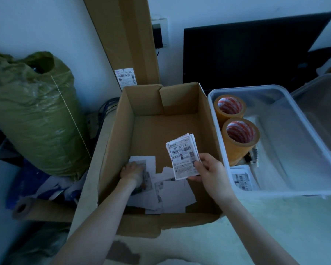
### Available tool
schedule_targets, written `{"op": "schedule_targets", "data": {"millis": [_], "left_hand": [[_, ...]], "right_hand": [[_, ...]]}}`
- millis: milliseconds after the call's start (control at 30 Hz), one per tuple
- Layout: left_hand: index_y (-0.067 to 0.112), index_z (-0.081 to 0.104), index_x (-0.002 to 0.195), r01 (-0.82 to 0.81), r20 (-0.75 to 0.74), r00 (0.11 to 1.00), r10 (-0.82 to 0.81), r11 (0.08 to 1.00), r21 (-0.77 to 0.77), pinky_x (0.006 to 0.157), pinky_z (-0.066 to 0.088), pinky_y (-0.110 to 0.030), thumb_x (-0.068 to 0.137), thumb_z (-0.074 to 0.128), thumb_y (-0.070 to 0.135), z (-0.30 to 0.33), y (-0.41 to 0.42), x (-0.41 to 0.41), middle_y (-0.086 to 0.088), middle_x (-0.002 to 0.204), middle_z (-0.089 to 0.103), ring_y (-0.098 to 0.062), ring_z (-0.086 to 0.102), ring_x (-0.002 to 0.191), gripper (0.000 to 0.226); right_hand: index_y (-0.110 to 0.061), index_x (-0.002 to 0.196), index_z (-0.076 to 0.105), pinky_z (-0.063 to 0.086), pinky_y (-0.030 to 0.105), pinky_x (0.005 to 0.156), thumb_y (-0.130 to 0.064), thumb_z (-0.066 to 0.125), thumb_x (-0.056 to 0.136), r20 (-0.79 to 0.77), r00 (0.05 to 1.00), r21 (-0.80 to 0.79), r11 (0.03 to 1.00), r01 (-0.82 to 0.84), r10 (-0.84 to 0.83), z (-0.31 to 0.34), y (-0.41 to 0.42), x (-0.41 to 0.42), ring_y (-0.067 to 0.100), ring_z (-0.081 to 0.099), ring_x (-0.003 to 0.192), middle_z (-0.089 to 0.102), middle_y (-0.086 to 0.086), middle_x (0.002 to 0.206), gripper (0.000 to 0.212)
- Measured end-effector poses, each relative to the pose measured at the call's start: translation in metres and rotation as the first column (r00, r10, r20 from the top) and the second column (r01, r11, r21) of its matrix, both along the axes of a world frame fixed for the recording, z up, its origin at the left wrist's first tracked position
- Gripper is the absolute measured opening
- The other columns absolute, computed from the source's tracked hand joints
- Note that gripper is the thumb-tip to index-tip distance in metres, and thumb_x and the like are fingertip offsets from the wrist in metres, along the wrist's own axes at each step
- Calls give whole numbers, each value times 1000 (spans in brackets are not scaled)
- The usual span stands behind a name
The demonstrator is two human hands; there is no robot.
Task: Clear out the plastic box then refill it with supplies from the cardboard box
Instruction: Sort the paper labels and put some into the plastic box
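An open cardboard box (126, 119) stands in the middle, with loose white shipping labels (172, 192) strewn across its near floor. My right hand (208, 169) pinches a stack of barcode labels (182, 155) above the box's right side. Deep in the box's left corner, my left hand (131, 170) rests on the scattered labels, fingers bent over one. To the right sits the clear plastic box (271, 191), holding two rolls of tan packing tape (240, 135), a label stack (242, 178) and a small dark item beside the tape.
The plastic box's clear lid (321, 104) leans at far right. A stuffed green sack (31, 111) stands at left, a cardboard tube (36, 209) below it. A tall flat carton (130, 39) and a black monitor (246, 54) lean at the wall.
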State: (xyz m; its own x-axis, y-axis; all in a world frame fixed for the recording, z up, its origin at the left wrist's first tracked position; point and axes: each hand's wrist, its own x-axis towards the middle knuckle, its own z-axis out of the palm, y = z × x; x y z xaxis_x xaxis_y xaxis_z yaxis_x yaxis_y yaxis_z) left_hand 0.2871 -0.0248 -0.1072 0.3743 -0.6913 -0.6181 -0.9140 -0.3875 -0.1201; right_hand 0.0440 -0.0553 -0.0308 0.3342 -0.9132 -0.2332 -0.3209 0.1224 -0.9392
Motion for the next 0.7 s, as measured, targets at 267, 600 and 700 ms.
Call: {"op": "schedule_targets", "data": {"millis": [267, 600, 700], "left_hand": [[6, 65, 110, -605, -525, 728, 440, 773, -191, 80, 47, -33, 94, 56, 15, 18, -11, 10, -12, 110, 65, -25, 61, 98, 20], [17, 63, 103, -923, -925, 325, 198, 279, -264, 56, 49, -15, 97, 53, 22, 83, 1, -36, 5, 96, 69, -4, 67, 82, 13], [15, 66, 102, -925, -943, 294, 157, 295, -239, 66, 53, -21, 95, 56, 21, 88, 8, -51, 3, 96, 70, -10, 68, 87, 13]], "right_hand": [[-15, 108, 57, 61, 31, 71, -12, 48, 98, 10, 1000, -16, 1000, 4, -4, -2, 0, -1, 14, 68, 99, 67, 1, 111, 13], [-14, 110, 55, 60, 24, 65, -13, 47, 98, -150, 988, -193, 981, -3, -26, -12, 3, 1, 12, 69, 92, 67, 0, 105, 14], [-16, 109, 55, 61, 28, 68, -13, 47, 98, -111, 994, -131, 991, -17, 2, -9, 3, 1, 12, 70, 92, 69, 0, 103, 13]]}}
